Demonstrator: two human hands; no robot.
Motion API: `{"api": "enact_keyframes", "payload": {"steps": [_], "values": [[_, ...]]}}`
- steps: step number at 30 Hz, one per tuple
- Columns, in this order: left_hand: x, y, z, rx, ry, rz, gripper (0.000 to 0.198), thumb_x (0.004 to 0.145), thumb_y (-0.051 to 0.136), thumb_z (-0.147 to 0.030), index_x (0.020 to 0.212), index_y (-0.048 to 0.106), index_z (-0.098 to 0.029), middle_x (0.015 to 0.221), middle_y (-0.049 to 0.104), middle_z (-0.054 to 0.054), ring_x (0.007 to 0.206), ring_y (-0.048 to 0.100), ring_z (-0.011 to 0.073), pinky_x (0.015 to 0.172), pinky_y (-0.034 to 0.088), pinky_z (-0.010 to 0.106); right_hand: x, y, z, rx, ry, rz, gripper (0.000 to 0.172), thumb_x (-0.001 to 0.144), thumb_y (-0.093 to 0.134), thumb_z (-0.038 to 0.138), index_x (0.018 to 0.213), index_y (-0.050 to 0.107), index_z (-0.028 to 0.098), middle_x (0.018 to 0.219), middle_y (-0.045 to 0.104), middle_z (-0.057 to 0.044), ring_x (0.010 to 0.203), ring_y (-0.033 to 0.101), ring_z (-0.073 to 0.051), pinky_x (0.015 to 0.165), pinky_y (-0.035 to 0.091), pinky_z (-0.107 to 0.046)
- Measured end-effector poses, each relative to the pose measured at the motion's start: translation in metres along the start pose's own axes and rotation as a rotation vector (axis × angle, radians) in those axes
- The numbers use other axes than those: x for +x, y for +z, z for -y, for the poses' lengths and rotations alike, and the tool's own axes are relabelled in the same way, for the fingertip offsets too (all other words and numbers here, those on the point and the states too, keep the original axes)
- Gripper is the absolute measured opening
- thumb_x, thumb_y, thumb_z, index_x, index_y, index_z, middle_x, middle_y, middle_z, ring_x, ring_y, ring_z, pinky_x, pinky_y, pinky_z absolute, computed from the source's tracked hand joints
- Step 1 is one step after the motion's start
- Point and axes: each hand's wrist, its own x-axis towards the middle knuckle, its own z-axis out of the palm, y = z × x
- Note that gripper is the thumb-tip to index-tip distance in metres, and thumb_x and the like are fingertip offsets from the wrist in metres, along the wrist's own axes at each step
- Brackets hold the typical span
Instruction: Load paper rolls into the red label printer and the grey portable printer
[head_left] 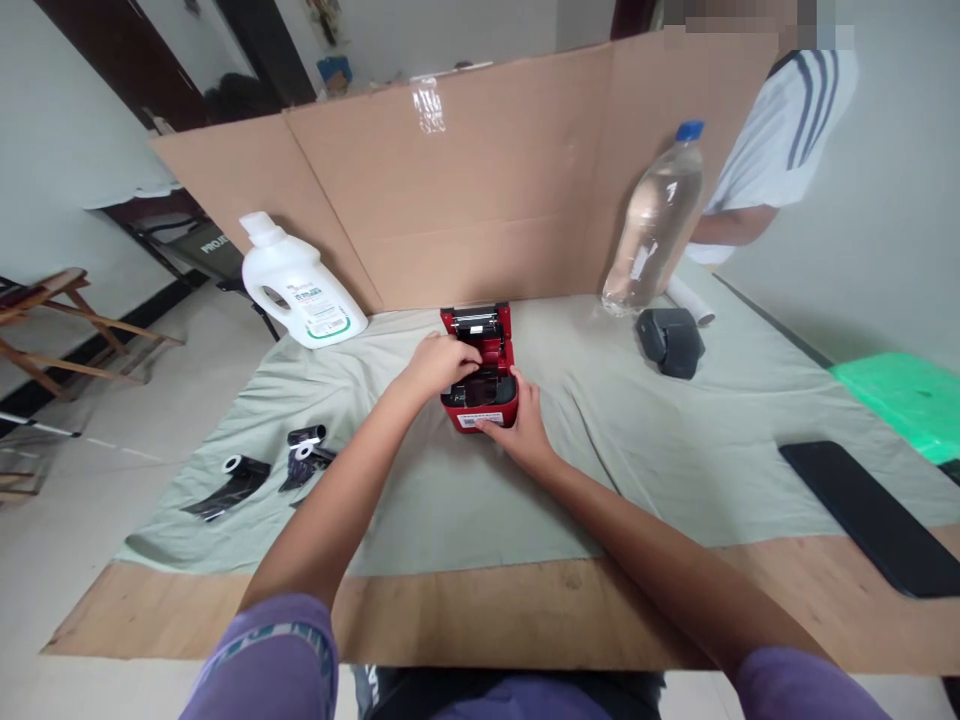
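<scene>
A small red and black device (480, 415) stands on the green cloth with its lid raised, showing rollers inside. My left hand (442, 363) reaches over its left side, fingers bent into the opening; what they hold, if anything, is hidden. My right hand (523, 422) grips the device's right front corner, thumb on the front by the white label. To the left on the cloth lie a black ribbon roll (247, 468), partly unwound, and a few more black rolls (306, 437).
A cardboard panel (472, 200) stands behind. White jug (300, 285) at left; water bottle (656, 225), dark grey object (670, 342) and black phone-like slab (870, 515) at right. A green stool (904, 400) is beyond. Behind the panel, a person in a white sleeve (787, 130).
</scene>
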Motion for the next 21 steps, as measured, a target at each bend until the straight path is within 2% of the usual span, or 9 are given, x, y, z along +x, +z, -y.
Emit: {"api": "enact_keyframes", "payload": {"steps": [4,6,8,12,14,16,18,21], "values": [[0.024,-0.006,-0.007,0.02,-0.013,0.296,0.025,0.08,0.064,-0.027,0.099,0.08,-0.027,0.099,0.079,0.005,0.084,0.07,0.0229,0.072,0.045,0.03,0.001,-0.001,-0.001,0.006,-0.003,0.004,0.101,0.069,0.085,0.041,0.154,0.032,0.028,0.136,0.041,-0.012,0.135,0.043,-0.033,0.116,0.038,-0.054],[0.028,-0.006,-0.011,0.007,-0.08,0.347,0.027,0.077,0.066,-0.027,0.099,0.08,-0.025,0.097,0.079,0.005,0.081,0.07,0.0228,0.068,0.045,0.029,0.001,-0.001,-0.002,0.003,-0.016,0.005,0.101,0.07,0.085,0.042,0.155,0.031,0.028,0.136,0.042,-0.012,0.135,0.044,-0.033,0.116,0.038,-0.055],[0.027,-0.006,-0.013,0.013,-0.136,0.296,0.026,0.074,0.07,-0.026,0.098,0.08,-0.025,0.099,0.079,0.006,0.086,0.07,0.0238,0.071,0.046,0.029,0.001,-0.002,-0.004,-0.002,-0.033,0.005,0.102,0.07,0.084,0.044,0.155,0.031,0.026,0.137,0.043,-0.013,0.133,0.045,-0.033,0.115,0.038,-0.056],[0.009,-0.017,-0.014,-0.125,-0.163,0.085,0.022,0.07,0.076,-0.023,0.092,0.079,-0.025,0.1,0.078,0.004,0.092,0.07,0.0247,0.076,0.049,0.031,0.003,-0.003,-0.005,-0.039,-0.075,-0.007,0.102,0.07,0.082,0.05,0.154,0.033,0.02,0.138,0.044,-0.016,0.133,0.045,-0.035,0.115,0.037,-0.058],[-0.016,-0.024,-0.011,-0.261,-0.184,-0.094,0.02,0.072,0.076,-0.022,0.092,0.076,-0.023,0.099,0.077,0.003,0.091,0.069,0.0231,0.078,0.049,0.032,0.004,-0.005,-0.006,-0.074,-0.09,-0.007,0.102,0.07,0.081,0.052,0.154,0.033,0.018,0.139,0.045,-0.017,0.133,0.044,-0.036,0.115,0.036,-0.056],[-0.055,-0.028,-0.004,-0.422,-0.24,-0.324,0.02,0.075,0.076,-0.024,0.095,0.073,-0.021,0.101,0.075,0.003,0.089,0.068,0.0204,0.081,0.051,0.031,0.005,-0.006,-0.006,-0.111,-0.103,0.004,0.105,0.07,0.08,0.054,0.155,0.032,0.017,0.14,0.044,-0.018,0.133,0.044,-0.036,0.115,0.036,-0.055],[-0.107,-0.029,0.006,-0.592,-0.32,-0.519,0.024,0.076,0.077,-0.029,0.096,0.068,-0.019,0.102,0.073,0.004,0.088,0.067,0.0185,0.084,0.053,0.032,0.006,-0.006,-0.006,-0.137,-0.114,0.018,0.107,0.07,0.081,0.054,0.156,0.031,0.017,0.143,0.043,-0.018,0.135,0.042,-0.035,0.116,0.034,-0.054],[-0.195,-0.024,0.03,-0.822,-0.494,-0.657,0.032,0.073,0.08,-0.036,0.094,0.063,-0.018,0.102,0.07,0.005,0.087,0.068,0.0183,0.081,0.056,0.033,0.006,-0.006,-0.004,-0.134,-0.117,0.012,0.107,0.069,0.082,0.054,0.156,0.031,0.018,0.145,0.041,-0.017,0.138,0.04,-0.035,0.116,0.034,-0.055]]}}
